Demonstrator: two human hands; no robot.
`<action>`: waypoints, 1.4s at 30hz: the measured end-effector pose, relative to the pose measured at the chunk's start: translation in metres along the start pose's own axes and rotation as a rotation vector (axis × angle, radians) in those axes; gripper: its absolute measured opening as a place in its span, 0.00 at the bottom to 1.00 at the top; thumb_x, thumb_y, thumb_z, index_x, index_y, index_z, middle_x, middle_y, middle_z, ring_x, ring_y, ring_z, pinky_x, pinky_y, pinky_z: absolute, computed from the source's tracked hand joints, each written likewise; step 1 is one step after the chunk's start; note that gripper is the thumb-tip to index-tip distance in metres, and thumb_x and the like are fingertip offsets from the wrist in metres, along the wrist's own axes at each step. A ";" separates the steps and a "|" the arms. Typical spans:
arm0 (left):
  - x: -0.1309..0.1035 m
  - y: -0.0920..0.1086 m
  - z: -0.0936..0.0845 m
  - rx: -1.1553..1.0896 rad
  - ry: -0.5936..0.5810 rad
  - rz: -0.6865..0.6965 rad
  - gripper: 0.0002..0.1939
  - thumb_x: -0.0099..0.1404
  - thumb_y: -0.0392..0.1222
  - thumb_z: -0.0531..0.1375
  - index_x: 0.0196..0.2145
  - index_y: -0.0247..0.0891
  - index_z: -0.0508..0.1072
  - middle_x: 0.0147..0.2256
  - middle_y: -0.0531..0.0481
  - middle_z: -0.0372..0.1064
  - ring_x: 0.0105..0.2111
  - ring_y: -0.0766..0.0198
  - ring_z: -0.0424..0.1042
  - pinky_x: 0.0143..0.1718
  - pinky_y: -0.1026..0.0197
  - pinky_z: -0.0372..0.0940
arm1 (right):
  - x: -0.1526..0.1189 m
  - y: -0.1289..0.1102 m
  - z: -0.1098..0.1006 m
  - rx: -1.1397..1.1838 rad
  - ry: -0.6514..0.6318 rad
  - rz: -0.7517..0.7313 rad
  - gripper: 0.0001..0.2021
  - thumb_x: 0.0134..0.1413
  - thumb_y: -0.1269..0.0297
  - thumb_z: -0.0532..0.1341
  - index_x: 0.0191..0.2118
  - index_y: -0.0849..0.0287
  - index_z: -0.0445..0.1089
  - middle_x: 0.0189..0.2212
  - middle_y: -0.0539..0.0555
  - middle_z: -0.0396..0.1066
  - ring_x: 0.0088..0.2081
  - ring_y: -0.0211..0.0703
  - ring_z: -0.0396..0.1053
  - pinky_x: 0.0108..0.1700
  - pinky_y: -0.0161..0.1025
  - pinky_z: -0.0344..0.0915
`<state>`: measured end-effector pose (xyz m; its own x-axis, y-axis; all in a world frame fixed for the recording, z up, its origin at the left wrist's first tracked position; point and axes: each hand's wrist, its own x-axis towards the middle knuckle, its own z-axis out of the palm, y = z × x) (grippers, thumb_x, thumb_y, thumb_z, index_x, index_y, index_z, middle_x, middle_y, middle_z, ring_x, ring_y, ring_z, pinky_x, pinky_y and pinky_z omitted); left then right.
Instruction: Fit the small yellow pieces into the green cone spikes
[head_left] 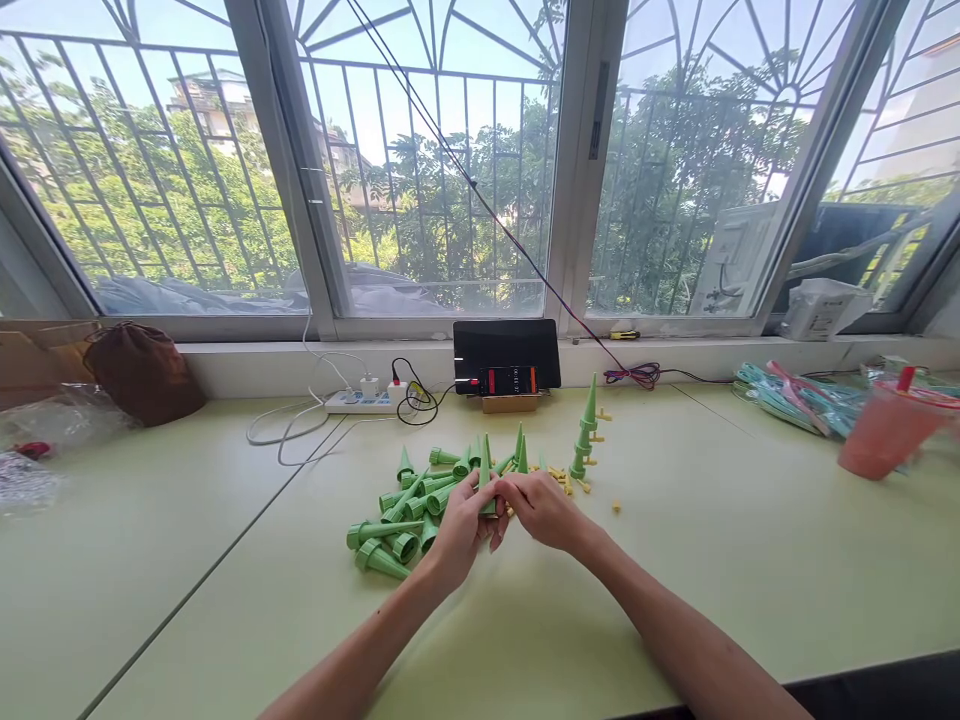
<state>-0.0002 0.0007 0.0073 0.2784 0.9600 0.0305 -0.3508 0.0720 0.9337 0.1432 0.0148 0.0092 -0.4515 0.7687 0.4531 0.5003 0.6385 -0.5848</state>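
My left hand (459,532) is closed around a green plastic watering spike (486,462), its point upward. Against that spike's lower part, my right hand (546,510) has its fingers pinched together; whatever is between them is hidden. To the left lies a heap of loose green spikes (416,500), some showing their open ribbed caps. Behind my right hand are small yellow valve pieces (559,478), partly covered by it. A stack of nested green spikes (583,440) stands upright to the right, yellow valves sticking out of its side.
Behind the heap, a phone (510,381) leans before a black tablet (506,345). A power strip (360,402) with cables is at back left. A brown bag (142,372) sits far left. A red cup (885,430) and teal bundles (787,398) are at right.
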 end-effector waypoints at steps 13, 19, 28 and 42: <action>-0.001 -0.003 -0.002 0.012 -0.004 -0.009 0.13 0.58 0.46 0.62 0.30 0.38 0.61 0.21 0.58 0.59 0.15 0.72 0.59 0.11 0.70 0.52 | 0.000 0.003 0.003 -0.029 -0.034 0.005 0.25 0.69 0.57 0.42 0.24 0.58 0.64 0.23 0.51 0.73 0.27 0.37 0.69 0.33 0.32 0.59; -0.001 0.002 0.000 -0.017 0.016 -0.003 0.11 0.58 0.44 0.61 0.30 0.38 0.61 0.20 0.59 0.57 0.14 0.72 0.59 0.11 0.70 0.52 | 0.000 0.003 0.003 -0.020 0.006 -0.026 0.19 0.68 0.57 0.46 0.27 0.58 0.61 0.24 0.50 0.73 0.25 0.36 0.67 0.31 0.32 0.58; 0.000 0.001 0.000 -0.022 0.015 -0.019 0.10 0.58 0.41 0.60 0.29 0.38 0.60 0.20 0.59 0.57 0.14 0.72 0.59 0.11 0.70 0.52 | -0.001 0.003 0.003 -0.019 -0.030 -0.027 0.23 0.69 0.57 0.44 0.27 0.57 0.67 0.24 0.52 0.74 0.27 0.39 0.70 0.33 0.34 0.61; -0.002 0.002 0.000 -0.015 -0.004 -0.013 0.10 0.59 0.43 0.60 0.29 0.39 0.61 0.20 0.58 0.57 0.15 0.72 0.59 0.12 0.70 0.51 | -0.001 0.001 0.002 0.024 -0.040 -0.017 0.21 0.69 0.57 0.43 0.27 0.57 0.62 0.25 0.51 0.74 0.27 0.38 0.70 0.33 0.32 0.60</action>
<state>-0.0015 -0.0007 0.0091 0.2864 0.9579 0.0200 -0.3605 0.0884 0.9285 0.1430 0.0147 0.0063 -0.4893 0.7553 0.4361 0.4743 0.6500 -0.5937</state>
